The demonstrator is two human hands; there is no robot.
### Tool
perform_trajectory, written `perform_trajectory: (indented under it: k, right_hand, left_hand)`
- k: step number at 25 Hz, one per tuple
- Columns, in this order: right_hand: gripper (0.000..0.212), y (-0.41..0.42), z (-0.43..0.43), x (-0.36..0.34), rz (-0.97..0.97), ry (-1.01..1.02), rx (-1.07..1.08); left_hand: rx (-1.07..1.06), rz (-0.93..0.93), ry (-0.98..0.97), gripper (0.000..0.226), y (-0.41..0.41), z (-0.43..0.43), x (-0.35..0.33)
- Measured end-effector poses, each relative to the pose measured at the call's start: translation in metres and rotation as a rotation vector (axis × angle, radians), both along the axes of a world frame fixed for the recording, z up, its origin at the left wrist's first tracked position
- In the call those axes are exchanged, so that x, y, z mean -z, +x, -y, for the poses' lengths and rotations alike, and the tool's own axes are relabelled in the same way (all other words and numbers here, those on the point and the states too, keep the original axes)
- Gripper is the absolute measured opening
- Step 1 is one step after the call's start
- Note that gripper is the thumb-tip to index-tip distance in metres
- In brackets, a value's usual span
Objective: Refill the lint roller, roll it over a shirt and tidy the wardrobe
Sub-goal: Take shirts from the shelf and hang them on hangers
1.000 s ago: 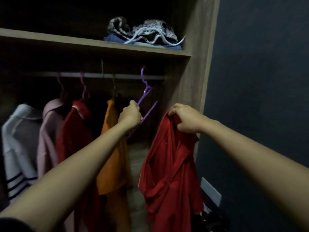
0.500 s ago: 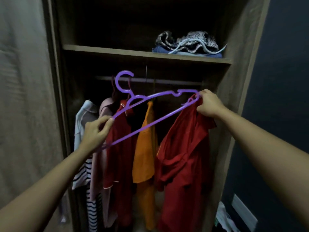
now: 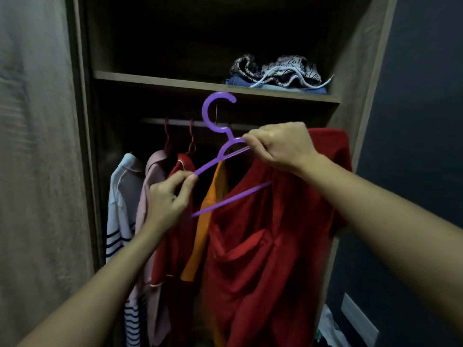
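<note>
Five garments hang in the wardrobe [image 3: 350, 58], one purple hanger [image 3: 220, 156] held up, one folded pile [image 3: 275, 71] on the shelf.

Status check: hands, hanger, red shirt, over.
Left hand pinching purple hanger arm. Right hand gripping hanger neck and red shirt. Hanger off rail, hook up. Nothing blocking.

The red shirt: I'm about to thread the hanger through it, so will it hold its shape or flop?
Likely floppy: the red shirt hangs in loose folds below the right hand. It probably slides easily along the thin purple hanger, so a sleeve may slip off.
</note>
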State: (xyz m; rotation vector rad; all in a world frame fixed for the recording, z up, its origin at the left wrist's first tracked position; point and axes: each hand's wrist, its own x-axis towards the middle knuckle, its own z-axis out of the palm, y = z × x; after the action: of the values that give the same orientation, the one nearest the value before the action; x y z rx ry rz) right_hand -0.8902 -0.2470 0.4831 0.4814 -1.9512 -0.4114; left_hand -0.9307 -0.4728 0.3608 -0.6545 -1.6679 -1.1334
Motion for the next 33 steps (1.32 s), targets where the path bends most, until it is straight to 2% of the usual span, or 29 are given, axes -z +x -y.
perform_trajectory:
  k: [2,3,4,5,6,7,9,11,12,14,18,20,22,23,25,26,27,29,31,33]
  right_hand:
    - [0.056,0.002,-0.005,-0.003,-0.05,-0.026,0.063]
    - [0.057,0.003,-0.006,-0.002,-0.048,-0.044,0.07]
    - [0.057,0.005,-0.009,-0.001,-0.047,-0.067,0.065]
    - [0.058,0.007,-0.013,0.0,-0.057,-0.09,0.056]
    - [0.058,0.01,-0.017,-0.001,-0.057,-0.113,0.053]
    - [0.059,0.015,-0.021,-0.003,-0.057,-0.135,0.049]
    - [0.06,0.024,-0.033,-0.009,-0.072,-0.174,0.036]
    - [0.06,0.036,-0.049,-0.016,-0.061,-0.19,0.031]
    - [0.06,0.043,-0.058,-0.015,-0.033,-0.181,0.037]
    - [0.06,0.055,-0.082,-0.002,0.005,-0.132,0.092]
    - [0.069,0.076,-0.139,0.056,-0.009,-0.079,0.199]
    - [0.068,0.077,-0.148,0.085,-0.003,-0.022,0.284]
    - [0.064,0.07,-0.138,0.104,0.01,-0.056,0.34]
    - [0.061,0.066,-0.129,0.109,0.044,-0.144,0.35]
    - [0.055,0.065,-0.12,0.108,0.173,-0.425,0.34]
    - [0.054,0.066,-0.122,0.108,0.224,-0.526,0.316]
    - [0.055,0.068,-0.128,0.108,0.235,-0.59,0.281]
    - [0.066,0.078,-0.131,0.107,0.184,-0.656,0.226]
    - [0.07,0.08,-0.129,0.109,0.196,-0.649,0.14]
    - [0.061,0.083,-0.117,0.106,0.268,-0.621,0.066]
  left_hand:
    - [-0.208,-0.204,-0.023,0.026,0.008,-0.01,-0.004]
    - [-0.244,-0.33,-0.058,0.025,0.016,-0.022,0.003]
    - [-0.216,-0.421,-0.117,0.023,0.025,-0.037,0.017]
    - [-0.161,-0.427,-0.19,0.022,0.037,-0.053,0.035]
    - [-0.127,-0.344,-0.26,0.022,0.043,-0.068,0.056]
    - [-0.119,-0.181,-0.308,0.024,0.042,-0.08,0.077]
    - [-0.018,0.23,-0.416,0.037,0.031,-0.088,0.103]
    - [0.321,0.555,-0.495,0.059,0.016,-0.085,0.108]
    - [0.488,0.689,-0.455,0.063,0.012,-0.08,0.101]
    - [0.727,0.843,-0.315,0.059,-0.001,-0.065,0.085]
    - [0.669,0.92,-0.319,0.059,-0.023,-0.024,0.057]
    - [0.446,0.886,-0.437,0.052,-0.018,-0.029,0.041]
    - [0.088,0.637,-0.501,0.042,0.001,-0.061,0.022]
    - [0.063,0.435,-0.52,0.041,0.014,-0.08,0.013]
    - [0.257,0.12,-0.685,0.039,0.034,-0.105,0.008]
    - [0.295,0.024,-0.755,0.041,0.033,-0.105,0.008]
    - [0.229,-0.029,-0.742,0.049,0.027,-0.097,0.007]
    - [0.027,0.001,-0.665,0.062,0.01,-0.074,0.009]
    - [0.096,0.125,-0.68,0.059,0.001,-0.059,0.015]
    - [0.237,0.165,-0.614,0.055,0.0,-0.054,0.02]
